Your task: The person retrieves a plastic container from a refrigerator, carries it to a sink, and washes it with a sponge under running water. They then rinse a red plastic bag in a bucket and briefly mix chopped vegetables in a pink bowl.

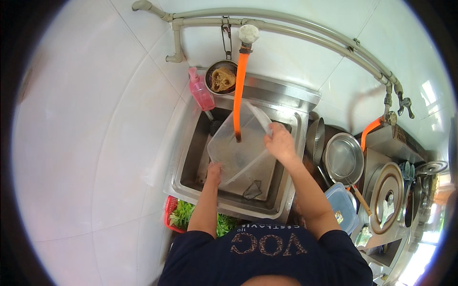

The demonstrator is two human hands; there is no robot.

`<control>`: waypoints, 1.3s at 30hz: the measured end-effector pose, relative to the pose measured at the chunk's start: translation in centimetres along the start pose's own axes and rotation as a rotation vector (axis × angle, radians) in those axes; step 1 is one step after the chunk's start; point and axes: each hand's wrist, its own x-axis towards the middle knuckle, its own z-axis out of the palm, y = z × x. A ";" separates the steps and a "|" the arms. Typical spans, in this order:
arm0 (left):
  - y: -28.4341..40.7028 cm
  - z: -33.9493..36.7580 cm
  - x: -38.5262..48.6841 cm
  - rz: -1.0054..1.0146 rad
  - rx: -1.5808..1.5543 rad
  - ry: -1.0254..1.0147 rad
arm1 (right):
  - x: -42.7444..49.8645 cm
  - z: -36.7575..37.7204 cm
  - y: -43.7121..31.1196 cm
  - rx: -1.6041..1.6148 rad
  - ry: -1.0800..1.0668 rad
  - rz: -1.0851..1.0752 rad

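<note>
A clear plastic container [247,125] is held tilted over the stainless steel sink [263,211], under the end of an orange hose [240,89]. My right hand [281,143] grips its rim at the upper right. Around its lower left edge, my left hand [214,173] is closed, with the fingers partly hidden. The hose hangs from a wall tap [248,34], and its dark tip overlaps the container in the view. On the sink floor lies a small wire-mesh piece [252,190]. A dark-headed brush [214,125] leans in the sink's far left corner.
A pink pump bottle [201,91] and a hanging strainer [211,89] with a loofah piece [223,79] are behind the sink. Leafy greens fill a red basket [171,211] at the near left. At right are a steel pot [343,159], a lidded plastic box [341,207] and a large round lid [385,198].
</note>
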 end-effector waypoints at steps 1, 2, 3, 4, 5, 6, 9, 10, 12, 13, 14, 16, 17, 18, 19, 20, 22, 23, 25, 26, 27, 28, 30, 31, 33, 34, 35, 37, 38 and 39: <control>0.3 1.0 -0.2 -0.007 0.040 0.038 | 0.7 -0.5 0.9 -0.039 0.030 -0.011; 1.0 1.6 -0.8 -0.027 0.073 0.043 | 1.2 -1.1 2.3 -0.055 0.033 -0.006; 1.8 2.0 -1.5 -0.058 0.135 0.063 | 1.6 -1.5 3.9 -0.065 -0.039 0.063; 2.7 2.3 -2.4 0.022 0.118 0.041 | 2.0 -1.4 5.6 -0.061 -0.086 0.100; 3.7 2.2 -3.4 0.091 0.131 0.035 | 2.3 -0.9 7.3 -0.077 -0.134 0.161; 4.7 2.0 -4.4 0.160 0.139 0.031 | 2.1 -0.1 8.9 0.011 -0.234 0.220; 7.6 1.0 -7.2 0.505 0.572 0.187 | -0.5 3.8 12.5 0.252 -0.425 0.390; 7.9 0.6 -7.9 0.652 0.583 0.224 | -1.9 5.5 13.1 0.355 -0.416 0.394; 8.4 -0.9 -8.7 0.687 0.647 0.282 | -4.2 8.6 13.2 0.451 -0.331 0.340; 8.3 -2.1 -8.6 0.790 0.657 0.287 | -5.1 9.9 12.7 0.443 -0.256 0.282; 8.2 -3.2 -7.9 0.762 0.613 0.307 | -5.3 10.7 12.0 0.391 -0.207 0.292; 7.3 -5.6 -5.9 0.781 0.561 0.295 | -5.2 10.7 10.1 0.428 -0.064 0.085; 6.3 -6.5 -4.6 0.751 0.540 0.294 | -5.3 10.0 8.8 0.418 -0.025 0.066; 4.9 -6.9 -3.3 0.654 0.428 0.266 | -5.1 9.1 7.5 0.383 -0.016 -0.019; 3.3 -6.8 -1.9 0.518 0.326 0.243 | -4.4 7.9 6.1 0.340 -0.021 -0.057; 1.9 -6.4 -0.5 0.353 0.264 0.242 | -3.6 6.7 4.7 0.309 -0.023 -0.099; -0.6 -4.5 1.7 0.204 0.199 0.157 | -2.4 4.7 2.1 0.216 -0.031 -0.070; -1.7 -3.5 2.2 0.206 0.162 0.097 | -1.9 3.8 1.2 0.202 -0.023 -0.082; -2.9 -1.1 2.6 0.081 0.139 0.033 | -1.0 2.4 0.8 0.134 -0.016 -0.056; -3.0 -0.3 2.3 0.066 0.111 0.019 | -0.7 2.0 1.1 0.144 0.006 -0.080; -2.9 0.3 1.9 0.031 0.094 0.017 | -0.4 1.7 1.9 0.108 -0.020 -0.026; -2.3 0.7 1.4 0.001 0.090 0.009 | -0.1 1.5 3.0 0.101 -0.028 0.005; -0.1 0.6 0.5 0.067 0.238 0.085 | 0.5 1.2 6.1 0.046 -0.106 0.034; 1.3 0.4 -0.1 0.099 0.323 0.123 | 0.7 1.5 7.6 0.017 -0.138 0.034; 5.1 -0.3 -1.5 0.303 0.474 0.172 | 0.1 2.7 10.1 -0.051 -0.217 0.094; 6.9 -0.2 -2.5 0.354 0.569 0.210 | -0.6 3.6 10.9 0.075 -0.333 0.158; 8.6 0.2 -3.9 0.450 0.559 0.226 | -1.3 4.6 11.5 0.187 -0.461 0.277; 11.9 0.8 -7.3 0.554 0.561 0.273 | -3.1 6.7 11.5 0.339 -0.580 0.375; 13.4 1.5 -9.0 0.622 0.695 0.332 | -4.0 7.9 11.0 0.378 -0.572 0.355; 14.5 2.2 -10.7 0.685 0.838 0.377 | -4.5 8.8 10.5 0.401 -0.576 0.365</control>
